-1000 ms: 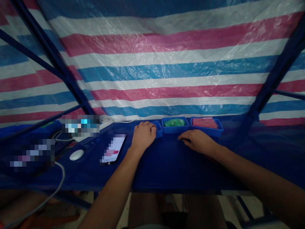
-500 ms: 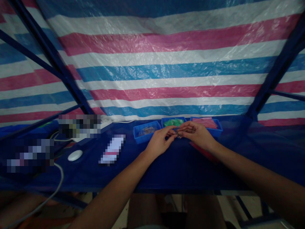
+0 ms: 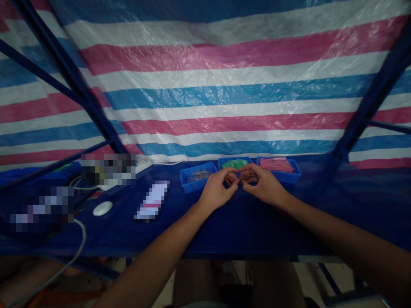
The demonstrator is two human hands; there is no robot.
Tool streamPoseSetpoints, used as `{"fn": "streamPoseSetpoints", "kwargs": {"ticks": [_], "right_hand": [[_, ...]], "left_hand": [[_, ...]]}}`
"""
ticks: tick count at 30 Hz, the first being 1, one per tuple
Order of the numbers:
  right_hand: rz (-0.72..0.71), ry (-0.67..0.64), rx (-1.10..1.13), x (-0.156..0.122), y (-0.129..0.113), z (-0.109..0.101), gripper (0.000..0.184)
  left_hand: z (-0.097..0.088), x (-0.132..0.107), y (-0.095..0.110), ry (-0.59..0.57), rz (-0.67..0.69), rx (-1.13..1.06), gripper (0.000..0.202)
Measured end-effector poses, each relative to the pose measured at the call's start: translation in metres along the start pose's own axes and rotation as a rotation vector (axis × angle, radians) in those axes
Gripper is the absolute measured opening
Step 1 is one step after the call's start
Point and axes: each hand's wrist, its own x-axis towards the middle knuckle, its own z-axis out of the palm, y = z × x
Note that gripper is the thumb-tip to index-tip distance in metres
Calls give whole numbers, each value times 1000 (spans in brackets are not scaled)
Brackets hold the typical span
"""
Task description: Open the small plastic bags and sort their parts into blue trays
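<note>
— Since one second ago, the left hand [image 3: 216, 189] has moved away from the leftmost box [image 3: 195, 187] and now almost meets the right hand [image 3: 266, 185]. What do the fingers [image 3: 228, 171] hold?
— They curl inward, tips close together, but whether they grip some small piece, I cannot tell. If so, it is hidden between them, and its long axis also.
— What lies nearest?
— Middle box [image 3: 220, 165] with green pieces [image 3: 233, 164], just beyond both hands, its long side running left to right. The left hand is nearer to the leftmost box, the right hand to the rightmost box [image 3: 289, 178].
— How many, outward?
— Three boxes, one phone [image 3: 152, 200], one white oval object [image 3: 102, 208], one table [image 3: 224, 239]. The pieces I cannot count.
</note>
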Motion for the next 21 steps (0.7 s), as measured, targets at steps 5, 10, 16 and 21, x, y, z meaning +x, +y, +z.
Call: {"fn": "streamPoseSetpoints", "kwargs": {"ticks": [5,10,16,21], "right_hand": [[-37,-11,-41,0,1,2,40],[-27,-51,5,1,5,5,41],[11,-130,100,-1,-1,5,32],[16,-102,130,1,-1,3,36]], "left_hand": [[1,0,0,-6,32,-7,25],[3,0,3,-22,51,-19,20],[4,-1,7,-89,40,-106,27],[2,0,5,-42,19,-27,23]]}}
